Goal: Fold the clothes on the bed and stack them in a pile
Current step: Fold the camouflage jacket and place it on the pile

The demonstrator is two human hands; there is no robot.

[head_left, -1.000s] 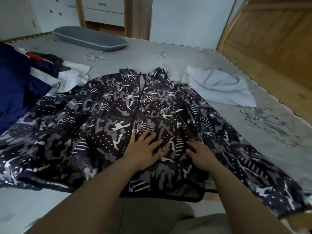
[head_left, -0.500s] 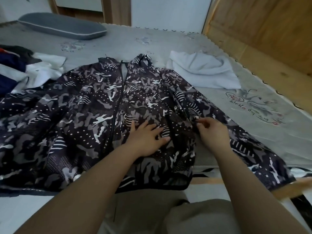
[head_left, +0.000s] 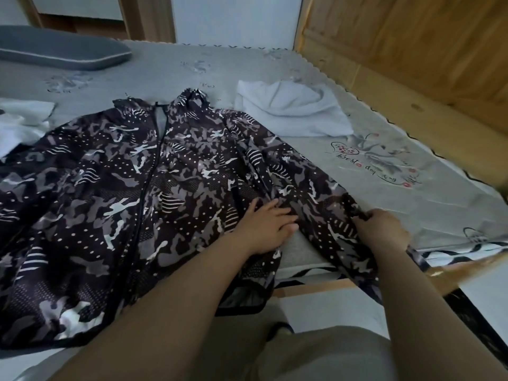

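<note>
A dark camouflage-print zip jacket point(head_left: 115, 193) lies spread face up on the grey bed point(head_left: 412, 204), hood toward the far side. My left hand point(head_left: 265, 225) rests flat with straight fingers on the jacket's right side seam near the hem. My right hand point(head_left: 383, 229) grips the right sleeve, fingers curled round the fabric, and holds it out from the body toward the bed's near right edge. A folded white garment point(head_left: 291, 114) lies behind the sleeve.
A grey pillow point(head_left: 60, 50) lies at the far left. More white cloth point(head_left: 19, 125) sits at the left edge. A wooden wall panel point(head_left: 412, 45) borders the bed on the right. The bed's near edge runs just below my hands.
My right hand has slid out along the sleeve to the right and taken hold of it. My left hand shifted right to the side seam. The view turned right.
</note>
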